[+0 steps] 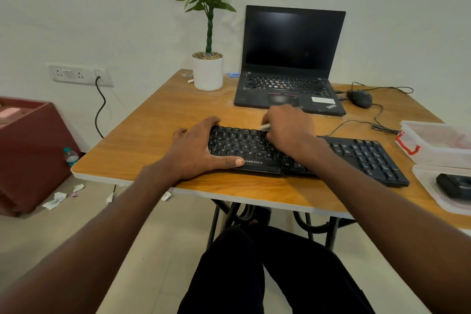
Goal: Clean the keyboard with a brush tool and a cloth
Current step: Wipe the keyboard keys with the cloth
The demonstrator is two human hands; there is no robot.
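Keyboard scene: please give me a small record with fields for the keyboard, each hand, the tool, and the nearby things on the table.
keyboard: black Zebronics keyboard, flat near the table's front edge
left hand: left hand pressed on the keyboard's left end, thumb along its front edge
right hand: right hand over the upper key rows, grip closed on a pale tool
tool: pale tool tip, mostly hidden, blurred
behind: open ThinkPad laptop, potted plant, black mouse
right side: clear plastic boxes
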